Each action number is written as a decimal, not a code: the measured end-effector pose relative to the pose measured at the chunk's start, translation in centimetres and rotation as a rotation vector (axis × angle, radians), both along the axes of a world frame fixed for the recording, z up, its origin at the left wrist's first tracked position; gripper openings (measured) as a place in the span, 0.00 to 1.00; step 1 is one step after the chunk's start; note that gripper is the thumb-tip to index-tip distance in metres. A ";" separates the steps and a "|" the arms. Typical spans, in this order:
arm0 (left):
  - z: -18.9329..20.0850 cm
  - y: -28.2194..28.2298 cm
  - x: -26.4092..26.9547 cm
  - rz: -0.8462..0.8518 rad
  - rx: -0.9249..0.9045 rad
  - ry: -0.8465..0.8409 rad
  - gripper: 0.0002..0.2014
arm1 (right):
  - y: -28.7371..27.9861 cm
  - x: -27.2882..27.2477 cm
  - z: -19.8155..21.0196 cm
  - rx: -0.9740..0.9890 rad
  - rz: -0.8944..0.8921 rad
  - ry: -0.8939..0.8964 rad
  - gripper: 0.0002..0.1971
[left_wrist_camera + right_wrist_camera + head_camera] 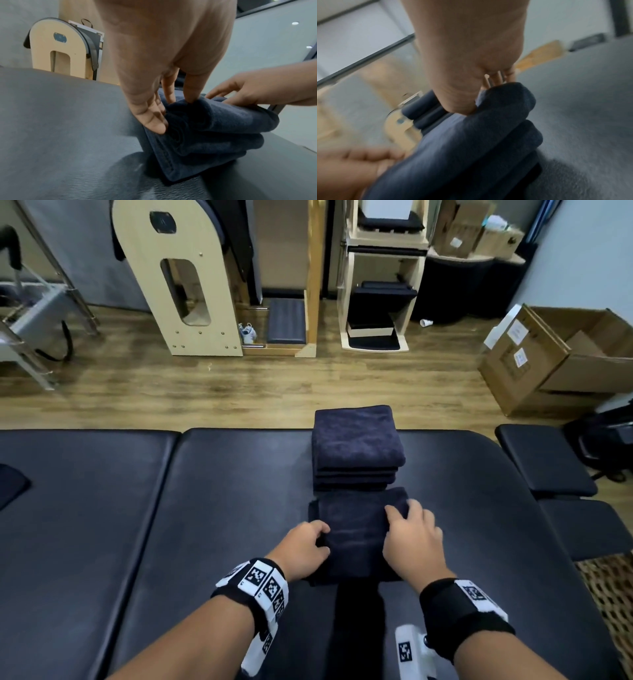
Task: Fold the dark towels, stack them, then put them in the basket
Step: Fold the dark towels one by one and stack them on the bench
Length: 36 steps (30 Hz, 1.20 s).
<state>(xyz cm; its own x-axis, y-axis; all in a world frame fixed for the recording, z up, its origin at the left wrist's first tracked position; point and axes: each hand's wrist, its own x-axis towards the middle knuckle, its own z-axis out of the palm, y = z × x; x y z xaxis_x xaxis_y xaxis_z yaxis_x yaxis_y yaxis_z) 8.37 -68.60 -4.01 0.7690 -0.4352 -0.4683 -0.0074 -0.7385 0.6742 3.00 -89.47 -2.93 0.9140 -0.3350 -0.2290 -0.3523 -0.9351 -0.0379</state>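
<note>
Folded dark towel point(356, 537): lies near the padded table's point(222, 508) front edge, touching the towel stack point(356, 440) behind it.
Left hand point(303, 549): fingers pinch its left edge.
Right hand point(412, 537): fingers curl over its right edge.
Handling: soft, light, floppy; likely best lifted by both side edges.

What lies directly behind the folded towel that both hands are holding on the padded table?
Behind the folded towel, gripped by the left hand and right hand, sits a stack of folded dark towels on the padded table. The stack's lowest layers are hidden behind the held towel.
</note>
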 end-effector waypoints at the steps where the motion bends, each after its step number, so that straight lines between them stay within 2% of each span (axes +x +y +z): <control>1: 0.2 0.4 0.0 -0.020 0.004 0.011 0.22 | 0.8 -0.1 0.0 -0.023 0.087 -0.012 0.25; 3: 0.5 2.0 -0.1 -0.035 0.033 0.026 0.20 | 2.9 -0.2 -0.4 -0.025 0.283 -0.013 0.24; 6: 1.4 5.6 -0.6 0.003 0.078 -0.003 0.11 | 7.2 -0.3 -0.1 0.060 0.495 0.001 0.19; 8: 2.0 8.8 -1.1 0.063 0.092 -0.028 0.08 | 10.3 -0.3 -0.1 0.134 0.656 0.020 0.09; 10: 2.4 12.9 -1.8 0.126 0.114 -0.060 0.08 | 13.6 0.2 0.0 0.218 0.758 0.115 0.01; 12: 2.5 17.3 -2.6 0.179 0.142 -0.098 0.07 | 16.5 0.6 0.1 0.282 0.829 0.236 0.06; 14: 2.8 22.6 -3.7 0.253 0.172 -0.136 0.07 | 19.9 1.0 0.0 0.304 0.887 0.265 0.14; 16: 3.1 28.4 -5.0 0.363 0.180 -0.140 0.07 | 23.5 1.5 0.1 0.320 0.920 0.280 0.20; 18: 3.1 35.0 -6.2 0.484 0.212 -0.136 0.07 | 27.6 2.4 0.2 0.305 0.950 0.300 0.22; 23: 1.1 51.9 -6.9 0.709 0.310 -0.150 0.06 | 39.5 6.1 1.3 0.271 1.060 0.353 0.08; 25: 0.2 58.0 -6.3 0.755 0.377 -0.126 0.04 | 44.5 7.9 1.3 0.243 1.080 0.377 0.08; 28: -1.0 65.7 -4.8 0.759 0.440 -0.136 0.05 | 51.4 10.7 1.1 0.196 1.130 0.426 0.10; 30: -1.8 70.6 -3.8 0.770 0.487 -0.214 0.03 | 56.0 12.3 1.3 0.166 1.138 0.416 0.14; 32: -2.5 74.2 -3.1 0.795 0.577 -0.259 0.11 | 59.8 13.6 1.7 0.177 1.107 0.400 0.18; 36: -4.2 79.4 -2.7 0.737 0.773 -0.082 0.19 | 66.1 15.7 1.5 0.210 1.075 0.384 0.20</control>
<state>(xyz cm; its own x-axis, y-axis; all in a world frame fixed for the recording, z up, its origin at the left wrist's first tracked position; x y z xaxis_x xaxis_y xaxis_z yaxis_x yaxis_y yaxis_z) 5.63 10.78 -8.26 0.7628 0.5415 -0.3534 0.5906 -0.8060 0.0397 18.74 -23.40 -1.43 0.5624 0.6495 -0.5116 0.5982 -0.7468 -0.2906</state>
